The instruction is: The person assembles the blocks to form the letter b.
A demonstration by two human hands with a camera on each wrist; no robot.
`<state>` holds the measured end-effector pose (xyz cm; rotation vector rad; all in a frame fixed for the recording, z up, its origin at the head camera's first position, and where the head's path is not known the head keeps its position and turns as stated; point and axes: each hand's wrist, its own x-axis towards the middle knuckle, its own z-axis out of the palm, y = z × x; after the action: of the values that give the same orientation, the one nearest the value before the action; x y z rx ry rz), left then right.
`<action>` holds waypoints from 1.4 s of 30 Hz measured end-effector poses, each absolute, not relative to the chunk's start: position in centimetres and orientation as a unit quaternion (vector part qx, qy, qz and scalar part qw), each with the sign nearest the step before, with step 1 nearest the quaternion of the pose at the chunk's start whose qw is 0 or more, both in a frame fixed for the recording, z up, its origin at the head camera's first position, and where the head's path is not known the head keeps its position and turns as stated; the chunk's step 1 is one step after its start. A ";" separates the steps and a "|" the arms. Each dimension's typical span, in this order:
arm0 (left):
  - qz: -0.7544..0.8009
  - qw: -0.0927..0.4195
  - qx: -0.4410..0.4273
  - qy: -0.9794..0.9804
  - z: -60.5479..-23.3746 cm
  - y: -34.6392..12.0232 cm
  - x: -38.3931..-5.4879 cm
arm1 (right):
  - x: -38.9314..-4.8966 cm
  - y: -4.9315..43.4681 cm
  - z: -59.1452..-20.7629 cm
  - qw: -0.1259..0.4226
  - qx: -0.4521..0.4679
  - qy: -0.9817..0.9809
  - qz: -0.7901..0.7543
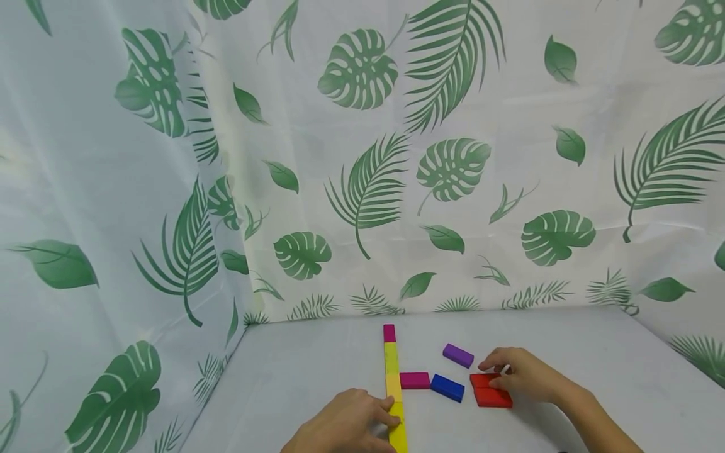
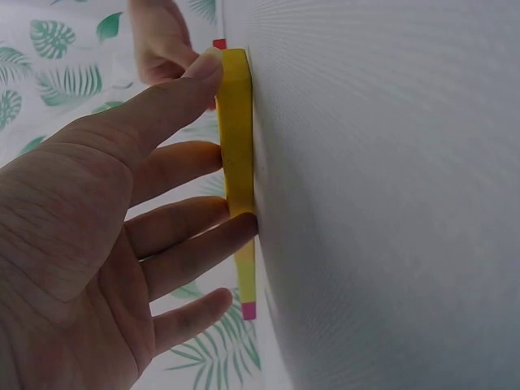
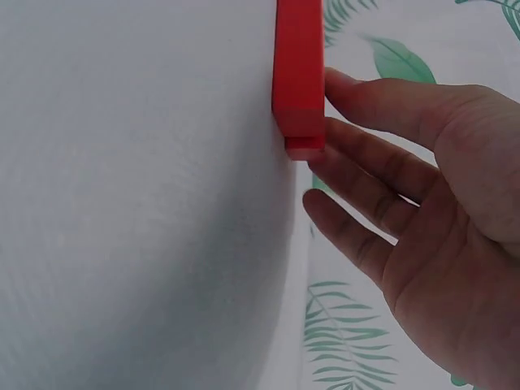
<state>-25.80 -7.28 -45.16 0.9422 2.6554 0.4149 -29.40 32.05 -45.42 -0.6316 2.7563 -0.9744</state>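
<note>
A straight row of end-to-end blocks runs away from me, with a yellow block (image 1: 398, 428) nearest, then an orange-yellow block (image 1: 393, 388), a lime-yellow block (image 1: 391, 358) and a magenta block (image 1: 389, 333) at the far end. My left hand (image 1: 345, 421) lies along the row's left side, thumb and spread fingers touching the yellow blocks. Over on the right, two red blocks lie side by side, a far red block (image 1: 480, 380) and a near red block (image 1: 494, 397). My right hand (image 1: 529, 375) is at them, thumb over the far one and relaxed fingers beyond it.
Another magenta block (image 1: 415, 380) sticks out sideways from the row's right side. A blue block (image 1: 447, 388) lies at an angle beside it, and a purple block (image 1: 458, 355) is farther back. A leaf-patterned curtain (image 1: 396, 277) stands behind the white tabletop (image 1: 317, 352).
</note>
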 end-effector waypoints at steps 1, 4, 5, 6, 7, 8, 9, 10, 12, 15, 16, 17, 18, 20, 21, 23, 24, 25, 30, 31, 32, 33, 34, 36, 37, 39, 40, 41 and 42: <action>0.145 0.147 0.326 0.922 -45.2 -7.3 -25.8 | -29.4 32.1 -45.5 0.073 -0.214 0.919 -0.324; 0.146 0.149 0.326 0.922 -45.2 -7.2 -25.8 | -29.5 32.1 -45.7 0.069 -0.216 0.921 -0.316; 0.146 0.148 0.327 0.922 -45.2 -7.2 -25.8 | -29.5 32.1 -45.7 0.070 -0.215 0.922 -0.313; 0.146 0.147 0.329 0.921 -45.2 -7.2 -25.8 | -29.5 32.1 -45.8 0.071 -0.211 0.924 -0.311; 0.145 0.146 0.332 0.920 -45.2 -7.2 -25.8 | -29.4 32.1 -45.8 0.072 -0.209 0.925 -0.310; 0.146 0.145 0.334 0.920 -45.2 -7.2 -25.8 | -29.5 32.1 -45.8 0.072 -0.208 0.926 -0.307; 0.145 0.144 0.336 0.919 -45.2 -7.2 -25.8 | -29.4 32.0 -45.7 0.072 -0.206 0.927 -0.305; 0.146 0.144 0.338 0.918 -45.2 -7.2 -25.8 | -29.4 32.0 -45.7 0.073 -0.203 0.928 -0.303; 0.147 0.143 0.342 0.917 -45.2 -7.2 -25.9 | -29.4 31.9 -45.7 0.072 -0.200 0.930 -0.299; 0.147 0.140 0.343 0.917 -45.2 -7.3 -25.8 | -29.4 31.6 -45.5 0.070 -0.194 0.935 -0.288; 0.147 0.140 0.343 0.917 -45.2 -7.3 -25.8 | -29.4 31.5 -45.5 0.070 -0.193 0.936 -0.284; 0.146 0.139 0.343 0.918 -45.2 -7.3 -25.8 | -29.4 31.4 -45.5 0.069 -0.192 0.938 -0.282; 0.144 0.138 0.342 0.918 -45.2 -7.3 -25.8 | -29.4 31.3 -45.4 0.068 -0.189 0.939 -0.278; 0.143 0.138 0.340 0.919 -45.2 -7.3 -25.8 | -29.5 31.2 -45.3 0.067 -0.180 0.942 -0.274; 0.142 0.138 0.339 0.920 -45.2 -7.3 -25.8 | -29.5 31.1 -45.3 0.066 -0.177 0.944 -0.271; 0.141 0.140 0.337 0.920 -45.3 -7.3 -25.8 | -29.5 31.0 -45.3 0.065 -0.170 0.946 -0.268; 0.141 0.141 0.337 0.920 -45.2 -7.3 -25.8 | -29.5 30.9 -45.4 0.064 -0.166 0.947 -0.266; 0.140 0.141 0.337 0.920 -45.3 -7.3 -25.8 | -29.5 30.9 -45.4 0.063 -0.163 0.949 -0.264; 0.142 0.142 0.341 0.918 -45.3 -7.3 -25.8 | -29.5 30.9 -45.8 0.058 -0.166 0.951 -0.255; 0.142 0.142 0.341 0.919 -45.2 -7.3 -25.8 | -29.6 31.0 -45.9 0.059 -0.169 0.951 -0.254; 0.142 0.142 0.340 0.919 -45.2 -7.3 -25.8 | -29.7 31.0 -46.0 0.061 -0.170 0.950 -0.254; 0.141 0.142 0.340 0.919 -45.2 -7.3 -25.8 | -29.8 31.0 -46.0 0.063 -0.169 0.950 -0.253; 0.141 0.143 0.341 0.919 -45.2 -7.3 -25.8 | -29.8 30.9 -46.0 0.066 -0.167 0.950 -0.254; 0.140 0.144 0.340 0.919 -45.1 -7.2 -25.8 | -29.8 30.8 -45.9 0.067 -0.162 0.951 -0.254; 0.140 0.144 0.339 0.919 -45.1 -7.2 -25.8 | -29.7 30.6 -45.8 0.065 -0.157 0.952 -0.254; 0.140 0.144 0.339 0.919 -45.1 -7.2 -25.8 | -29.5 30.4 -45.5 0.055 -0.150 0.954 -0.253; 0.141 0.144 0.339 0.919 -45.1 -7.2 -25.8 | -29.3 30.3 -45.3 0.049 -0.154 0.954 -0.254; 0.140 0.144 0.338 0.920 -45.1 -7.3 -25.8 | -29.2 30.3 -45.1 0.043 -0.159 0.953 -0.254; 0.139 0.143 0.338 0.920 -45.1 -7.3 -25.8 | -29.0 30.2 -44.9 0.038 -0.164 0.952 -0.255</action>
<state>-25.80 -7.26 -45.11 0.9737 2.6526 0.4009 -29.03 30.18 -44.87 -0.5046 2.9210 -0.7839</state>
